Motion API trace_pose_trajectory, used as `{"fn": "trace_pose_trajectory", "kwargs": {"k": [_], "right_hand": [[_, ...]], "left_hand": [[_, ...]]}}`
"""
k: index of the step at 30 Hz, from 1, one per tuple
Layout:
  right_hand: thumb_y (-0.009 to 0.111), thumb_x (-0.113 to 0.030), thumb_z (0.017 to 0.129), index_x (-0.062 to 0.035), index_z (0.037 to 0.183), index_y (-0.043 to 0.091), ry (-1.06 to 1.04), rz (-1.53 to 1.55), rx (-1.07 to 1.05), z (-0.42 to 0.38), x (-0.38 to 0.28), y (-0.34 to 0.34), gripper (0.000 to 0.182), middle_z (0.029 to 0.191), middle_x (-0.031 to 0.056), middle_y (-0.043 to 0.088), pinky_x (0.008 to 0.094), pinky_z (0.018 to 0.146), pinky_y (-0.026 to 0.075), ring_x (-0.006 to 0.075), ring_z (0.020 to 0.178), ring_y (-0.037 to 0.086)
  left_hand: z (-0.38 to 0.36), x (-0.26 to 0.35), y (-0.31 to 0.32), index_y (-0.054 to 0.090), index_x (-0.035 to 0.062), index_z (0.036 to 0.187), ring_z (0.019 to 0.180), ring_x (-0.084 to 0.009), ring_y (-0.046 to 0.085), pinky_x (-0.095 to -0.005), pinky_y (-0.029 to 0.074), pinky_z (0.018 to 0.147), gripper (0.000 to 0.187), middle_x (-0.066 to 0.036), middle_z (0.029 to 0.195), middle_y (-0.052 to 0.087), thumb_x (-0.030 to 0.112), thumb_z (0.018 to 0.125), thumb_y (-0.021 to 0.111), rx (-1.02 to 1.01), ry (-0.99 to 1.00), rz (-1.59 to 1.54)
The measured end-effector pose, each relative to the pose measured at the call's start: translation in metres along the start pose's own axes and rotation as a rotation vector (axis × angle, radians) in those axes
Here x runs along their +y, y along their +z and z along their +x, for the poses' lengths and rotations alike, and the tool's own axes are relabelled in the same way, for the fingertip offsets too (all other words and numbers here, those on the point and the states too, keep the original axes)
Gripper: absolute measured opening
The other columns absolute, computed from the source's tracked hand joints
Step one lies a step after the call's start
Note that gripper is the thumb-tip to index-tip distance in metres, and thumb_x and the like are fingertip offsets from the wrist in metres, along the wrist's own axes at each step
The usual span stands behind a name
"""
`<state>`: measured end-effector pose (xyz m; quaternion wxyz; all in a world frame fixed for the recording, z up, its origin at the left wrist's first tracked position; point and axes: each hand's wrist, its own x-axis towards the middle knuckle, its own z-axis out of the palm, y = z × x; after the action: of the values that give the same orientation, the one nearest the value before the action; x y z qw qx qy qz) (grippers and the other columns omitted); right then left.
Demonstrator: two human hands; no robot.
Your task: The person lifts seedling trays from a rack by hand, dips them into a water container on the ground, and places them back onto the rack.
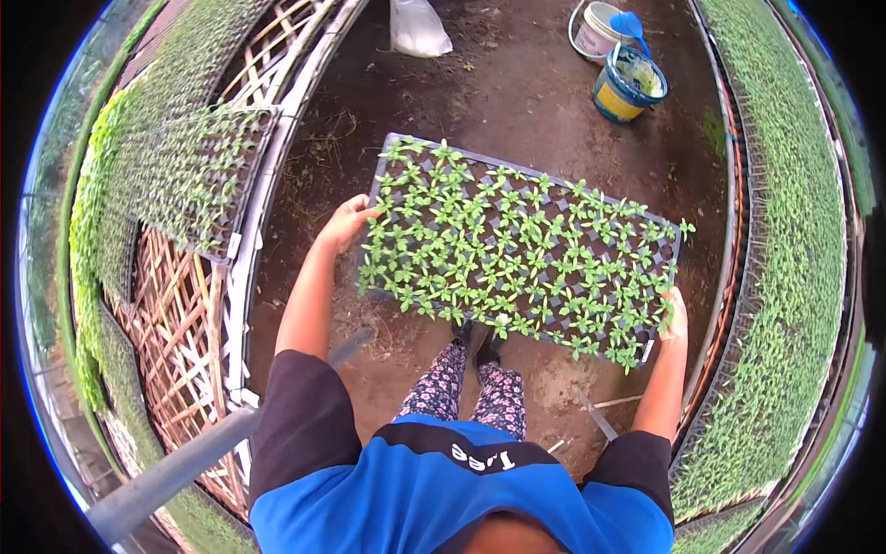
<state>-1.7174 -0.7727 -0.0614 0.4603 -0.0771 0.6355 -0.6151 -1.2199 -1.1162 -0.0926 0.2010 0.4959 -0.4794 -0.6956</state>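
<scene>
Between both hands hangs a seedling tray (pixel 522 174), a dark rectangular tray with many cells full of small green seedlings. It is held out in front of the body above the dirt path, its right end lower in the view than its left. My left hand (pixel 350 222) grips the left short edge, with the thumb near the rim and the other fingers partly hidden beneath. On the opposite short edge, my right hand (pixel 676 315) is closed round the rim, its fingers partly covered by leaves and the tray.
At left, a bench of crossed bamboo slats (pixel 175 309) carries more seedling trays (pixel 198 175). A long bed of seedlings (pixel 794 231) lines the right. Ahead stand a blue bucket (pixel 630 85), a white bucket (pixel 598 31) with a blue scoop (pixel 629 26), and a white sack (pixel 418 30). A metal pole (pixel 175 475) crosses at lower left.
</scene>
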Motion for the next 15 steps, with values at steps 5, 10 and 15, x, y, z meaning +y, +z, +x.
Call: {"fn": "trace_pose_trajectory", "kwargs": {"k": [5,10,15], "right_hand": [[0.057,-0.007,0.072,-0.0127,0.061,0.034,-0.350,-0.583,0.227,0.006,0.063,0.057,0.027,0.060,-0.0058,0.029,0.0223,0.048,0.022,0.0063,0.054,0.026],[0.058,-0.010,0.071,-0.0090,0.060,0.034,-0.420,-0.749,0.232,-0.018,0.055,0.042,0.026,0.059,-0.0027,0.031,0.0263,0.048,0.028,0.0097,0.054,0.029],[0.056,-0.019,0.078,-0.0066,0.062,0.034,-0.707,-0.852,0.164,-0.124,-0.001,0.025,0.029,0.060,-0.0021,0.030,0.0265,0.050,0.027,0.0107,0.056,0.028]], "left_hand": [[-0.004,-0.068,0.063,0.048,0.0042,0.069,0.060,-0.0262,0.052,-0.0372,0.041,0.055,0.021,-0.011,0.064,0.053,0.017,0.063,0.064,0.252,0.345,0.614],[-0.091,-0.092,0.111,0.050,0.0022,0.075,0.079,-0.0305,0.051,-0.0390,0.040,0.067,0.020,-0.015,0.078,0.051,0.015,0.065,0.062,0.575,0.379,0.464],[-0.269,-0.090,0.069,0.044,0.0001,0.071,0.068,-0.0275,0.049,-0.0356,0.039,0.061,0.023,-0.013,0.070,0.047,0.014,0.067,0.062,0.681,0.574,0.314]]}}
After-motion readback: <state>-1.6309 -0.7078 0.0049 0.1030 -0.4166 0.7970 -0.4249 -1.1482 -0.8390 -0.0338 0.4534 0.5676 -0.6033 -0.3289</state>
